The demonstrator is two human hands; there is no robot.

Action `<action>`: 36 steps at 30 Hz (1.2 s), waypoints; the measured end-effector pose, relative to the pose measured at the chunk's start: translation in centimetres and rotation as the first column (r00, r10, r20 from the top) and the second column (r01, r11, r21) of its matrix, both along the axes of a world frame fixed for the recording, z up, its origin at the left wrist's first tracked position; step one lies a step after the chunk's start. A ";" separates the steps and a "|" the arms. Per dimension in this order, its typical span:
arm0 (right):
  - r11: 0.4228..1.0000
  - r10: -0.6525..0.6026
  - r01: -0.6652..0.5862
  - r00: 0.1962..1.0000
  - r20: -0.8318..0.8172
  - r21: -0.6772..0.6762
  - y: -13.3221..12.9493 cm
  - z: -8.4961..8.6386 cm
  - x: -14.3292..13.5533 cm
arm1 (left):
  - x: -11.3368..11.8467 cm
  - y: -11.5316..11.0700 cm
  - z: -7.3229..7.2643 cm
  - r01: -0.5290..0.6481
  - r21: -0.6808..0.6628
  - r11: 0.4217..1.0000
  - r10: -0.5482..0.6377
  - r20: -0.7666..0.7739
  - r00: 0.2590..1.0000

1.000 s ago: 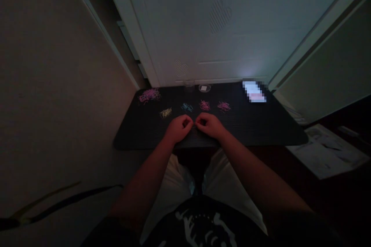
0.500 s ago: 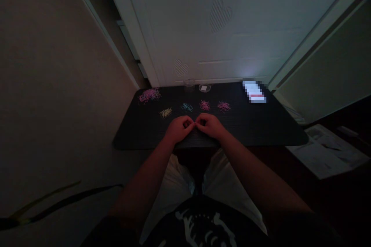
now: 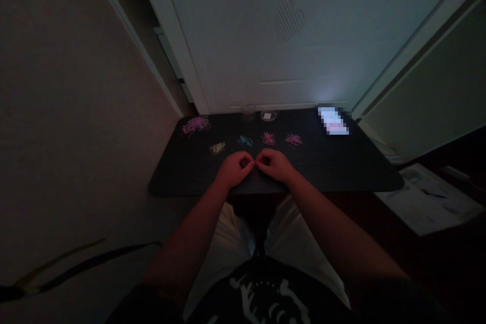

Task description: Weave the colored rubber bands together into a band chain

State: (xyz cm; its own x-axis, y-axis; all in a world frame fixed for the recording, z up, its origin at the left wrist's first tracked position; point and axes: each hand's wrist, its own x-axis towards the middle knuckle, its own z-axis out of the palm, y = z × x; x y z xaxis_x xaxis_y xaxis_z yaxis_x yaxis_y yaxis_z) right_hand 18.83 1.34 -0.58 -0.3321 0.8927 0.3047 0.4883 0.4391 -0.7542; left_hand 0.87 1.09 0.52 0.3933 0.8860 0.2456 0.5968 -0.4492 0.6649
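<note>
Over the front part of the dark table (image 3: 341, 167), my left hand (image 3: 234, 168) and my right hand (image 3: 276, 164) meet at the fingertips. Both are closed in a pinch; what lies between the fingertips is too small and dark to make out. Just beyond them is a row of small piles of thin pieces: a yellowish pile (image 3: 217, 148), a blue pile (image 3: 245, 140), a pink pile (image 3: 268, 138) and another pink pile (image 3: 293, 139). A larger mixed pink and purple pile (image 3: 195, 125) lies at the back left.
At the table's back edge stand a clear round container (image 3: 248, 110) and a clear round lid (image 3: 268, 116) with a white square. A bright, pixelated device (image 3: 334, 120) lies at the back right. A white door (image 3: 243, 35) rises behind. Papers (image 3: 429, 197) are low on the right.
</note>
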 end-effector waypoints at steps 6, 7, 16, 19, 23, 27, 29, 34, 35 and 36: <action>1.000 -0.008 0.007 0.999 -0.053 -0.012 0.0 0.0 0.1 | 0.1 0.0 0.1 -0.005 -0.005 1.000 0.005 -0.028 1.000; 1.000 -0.009 0.008 0.999 -0.053 -0.008 0.0 0.0 0.1 | 0.1 -0.1 0.1 -0.006 -0.010 1.000 0.006 -0.033 0.999; 0.995 -0.049 0.028 0.974 -0.221 -0.098 0.5 -0.2 0.4 | 0.0 0.1 0.0 0.006 -0.016 1.000 -0.007 -0.010 1.000; 0.988 -0.120 0.080 0.938 -0.325 -0.134 0.7 -0.3 0.6 | 0.0 0.1 0.0 0.010 -0.019 1.000 -0.010 -0.004 1.000; 0.976 -0.188 0.126 0.898 -0.398 -0.177 0.8 -0.3 0.7 | -0.1 0.1 0.0 0.008 -0.021 1.000 -0.008 0.013 1.000; 0.996 -0.041 0.024 0.978 -0.204 -0.086 0.5 -0.3 0.4 | -0.1 0.2 0.1 0.012 -0.020 1.000 -0.012 -0.001 1.000; 0.999 0.020 -0.024 0.995 -0.098 -0.041 0.4 -0.3 0.2 | -0.1 0.2 0.0 0.011 -0.014 1.000 -0.011 -0.002 1.000; 0.986 -0.162 0.150 0.959 -0.232 -0.071 0.5 -0.3 0.3 | -0.1 0.2 -0.1 0.011 -0.025 1.000 -0.011 -0.002 1.000; 0.986 -0.161 0.147 0.958 -0.235 -0.079 0.5 -0.3 0.3 | -0.1 0.2 -0.1 0.012 -0.027 1.000 -0.012 -0.008 1.000; 0.989 -0.136 0.121 0.966 -0.222 -0.080 0.5 -0.3 0.4 | -0.1 0.2 -0.1 0.012 -0.027 1.000 -0.013 -0.013 1.000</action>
State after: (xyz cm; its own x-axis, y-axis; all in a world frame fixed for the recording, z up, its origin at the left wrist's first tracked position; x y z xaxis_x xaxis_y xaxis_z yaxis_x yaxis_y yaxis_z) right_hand 19.18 1.87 -0.93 -0.1428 0.9438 0.2980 0.3510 0.3298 -0.8764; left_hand 0.74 1.28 0.41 0.4075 0.8873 0.2162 0.6001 -0.4386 0.6690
